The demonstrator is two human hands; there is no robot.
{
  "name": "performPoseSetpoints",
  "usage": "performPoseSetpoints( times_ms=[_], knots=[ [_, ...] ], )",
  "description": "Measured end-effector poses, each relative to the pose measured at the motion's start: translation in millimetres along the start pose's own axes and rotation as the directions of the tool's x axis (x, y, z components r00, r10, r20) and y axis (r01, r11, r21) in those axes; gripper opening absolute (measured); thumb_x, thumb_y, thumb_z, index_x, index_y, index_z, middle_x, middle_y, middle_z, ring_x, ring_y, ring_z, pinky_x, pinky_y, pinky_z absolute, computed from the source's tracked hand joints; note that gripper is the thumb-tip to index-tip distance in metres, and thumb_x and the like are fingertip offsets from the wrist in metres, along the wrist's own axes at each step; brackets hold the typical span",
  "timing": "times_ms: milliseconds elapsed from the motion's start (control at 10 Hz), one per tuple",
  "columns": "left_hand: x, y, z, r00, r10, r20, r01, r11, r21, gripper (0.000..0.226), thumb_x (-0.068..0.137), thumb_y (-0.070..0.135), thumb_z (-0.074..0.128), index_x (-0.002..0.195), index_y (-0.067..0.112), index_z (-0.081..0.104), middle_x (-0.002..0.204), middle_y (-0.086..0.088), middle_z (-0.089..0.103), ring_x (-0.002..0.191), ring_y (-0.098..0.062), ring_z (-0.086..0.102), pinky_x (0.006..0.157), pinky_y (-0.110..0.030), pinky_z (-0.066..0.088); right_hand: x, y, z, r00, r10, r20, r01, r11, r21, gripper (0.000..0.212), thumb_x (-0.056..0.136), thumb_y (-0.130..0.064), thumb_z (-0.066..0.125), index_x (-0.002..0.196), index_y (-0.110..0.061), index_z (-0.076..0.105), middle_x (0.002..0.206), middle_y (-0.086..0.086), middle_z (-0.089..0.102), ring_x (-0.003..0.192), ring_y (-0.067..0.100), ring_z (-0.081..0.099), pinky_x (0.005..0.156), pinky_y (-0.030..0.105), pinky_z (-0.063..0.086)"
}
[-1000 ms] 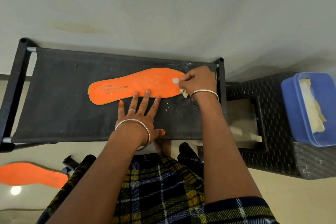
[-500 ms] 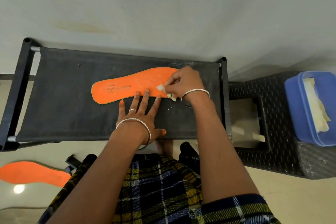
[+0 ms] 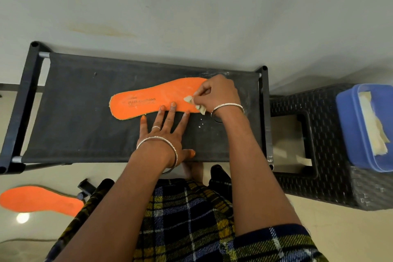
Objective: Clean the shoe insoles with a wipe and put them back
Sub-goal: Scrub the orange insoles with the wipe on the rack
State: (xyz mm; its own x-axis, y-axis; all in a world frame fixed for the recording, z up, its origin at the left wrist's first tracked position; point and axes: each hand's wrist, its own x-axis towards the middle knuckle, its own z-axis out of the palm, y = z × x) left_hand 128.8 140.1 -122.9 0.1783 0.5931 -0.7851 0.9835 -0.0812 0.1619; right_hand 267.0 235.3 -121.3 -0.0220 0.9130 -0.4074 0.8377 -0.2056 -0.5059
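Orange foam insole is lying flat on the black fabric rack shelf, its wide toe end sitting under the right hand, which is pinching a small crumpled beige wipe in its curled fingers and pressing it against the foam. Just to the heel side of that pinch, the left hand is spreading flat, only its fingertips resting on the insole's near edge. That light hold is looking like the weak point: a firm stroke away from the pinch may be dragging the insole across the slack fabric or buckling it. The wipe is seeming to shed, with pale flecks lying just below the grip, so scrubbing may be smearing lint rather than lifting dirt. A second orange insole is lying on the floor, well away from the grip, risking being stepped on.
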Motion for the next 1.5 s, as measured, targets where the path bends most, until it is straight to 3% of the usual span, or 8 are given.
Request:
performPoseSetpoints(
  times_ms=[200, 300, 400, 600, 800, 1000, 1200, 1500],
  knots=[
    [0, -1, 1, 1.000, -0.001, -0.001, 0.000, 1.000, -0.007, 0.101, 0.091, 0.071, 0.041, 0.146, 0.037, -0.036, 0.148, 0.000, -0.049, 0.143, -0.027, -0.035, 0.117, -0.062, -0.010, 4, 3, 2, 0.971, 0.056, -0.233, -0.037, 0.996, 0.083, 0.005, 0.075, -0.024, 0.077, 0.077, -0.029, 0.077, 0.083, -0.007, 0.074, 0.085, 0.016, 0.069, 0.080, 0.030, 0.056],
    [0, -1, 0, 1.000, -0.004, 0.006, 0.004, 1.000, -0.010, 0.100, 0.091, 0.071, 0.041, 0.145, 0.037, -0.036, 0.148, 0.001, -0.049, 0.143, -0.026, -0.036, 0.118, -0.061, -0.009, 4, 1, -1, 0.999, 0.008, 0.042, -0.009, 0.999, 0.037, 0.014, 0.068, -0.017, 0.079, 0.063, -0.030, 0.074, 0.068, -0.008, 0.072, 0.072, 0.011, 0.070, 0.079, 0.033, 0.058],
    [0, -3, -1, 1.000, -0.004, 0.007, 0.004, 1.000, -0.017, 0.101, 0.091, 0.071, 0.041, 0.145, 0.036, -0.036, 0.148, 0.001, -0.049, 0.143, -0.025, -0.036, 0.118, -0.061, -0.010, 5, -1, 3, 0.999, 0.015, 0.030, -0.014, 0.999, -0.034, 0.016, 0.066, -0.022, 0.081, 0.060, -0.034, 0.071, 0.071, -0.011, 0.072, 0.076, 0.012, 0.069, 0.078, 0.032, 0.058],
    [1, -7, 0, 1.000, 0.002, -0.006, -0.002, 1.000, -0.023, 0.101, 0.091, 0.071, 0.042, 0.146, 0.037, -0.036, 0.149, 0.001, -0.049, 0.143, -0.026, -0.035, 0.118, -0.061, -0.011, 9, -2, 9, 0.961, 0.060, -0.272, -0.044, 0.997, 0.065, 0.006, 0.077, -0.026, 0.077, 0.075, -0.030, 0.074, 0.085, -0.007, 0.074, 0.088, 0.017, 0.069, 0.080, 0.031, 0.055],
    [2, -7, 0, 1.000, 0.001, -0.002, -0.001, 1.000, -0.019, 0.101, 0.091, 0.072, 0.041, 0.146, 0.036, -0.035, 0.149, 0.001, -0.048, 0.143, -0.026, -0.036, 0.118, -0.061, -0.010, 6, -4, 6, 0.999, -0.001, 0.038, 0.003, 0.998, -0.056, 0.015, 0.065, -0.020, 0.081, 0.061, -0.031, 0.072, 0.067, -0.010, 0.070, 0.071, 0.010, 0.067, 0.070, 0.026, 0.053],
    [2, -7, 0, 1.000, 0.004, -0.008, -0.004, 1.000, -0.024, 0.102, 0.091, 0.071, 0.042, 0.146, 0.036, -0.036, 0.149, 0.000, -0.049, 0.143, -0.027, -0.036, 0.118, -0.061, -0.010, 6, -3, 10, 0.954, 0.067, -0.292, -0.047, 0.996, 0.072, 0.004, 0.079, -0.026, 0.075, 0.077, -0.029, 0.073, 0.084, -0.008, 0.073, 0.083, 0.016, 0.069, 0.076, 0.033, 0.057],
    [3, -7, 2, 1.000, 0.003, -0.012, -0.003, 1.000, -0.018, 0.100, 0.091, 0.072, 0.040, 0.146, 0.036, -0.036, 0.149, 0.001, -0.048, 0.143, -0.026, -0.036, 0.118, -0.061, -0.009, 7, -6, 11, 1.000, -0.025, -0.013, 0.026, 0.999, 0.029, 0.007, 0.069, -0.023, 0.080, 0.073, -0.028, 0.077, 0.079, -0.010, 0.072, 0.084, 0.014, 0.068, 0.081, 0.035, 0.057],
    [3, -5, 3, 1.000, 0.001, -0.013, -0.001, 1.000, -0.025, 0.100, 0.091, 0.072, 0.040, 0.145, 0.036, -0.036, 0.149, 0.001, -0.048, 0.143, -0.026, -0.036, 0.117, -0.061, -0.011, 10, 1, 13, 0.931, 0.162, -0.327, -0.152, 0.987, 0.055, 0.009, 0.080, -0.020, 0.069, 0.077, -0.028, 0.073, 0.094, -0.002, 0.073, 0.090, 0.024, 0.068, 0.074, 0.026, 0.051]
  ],
)
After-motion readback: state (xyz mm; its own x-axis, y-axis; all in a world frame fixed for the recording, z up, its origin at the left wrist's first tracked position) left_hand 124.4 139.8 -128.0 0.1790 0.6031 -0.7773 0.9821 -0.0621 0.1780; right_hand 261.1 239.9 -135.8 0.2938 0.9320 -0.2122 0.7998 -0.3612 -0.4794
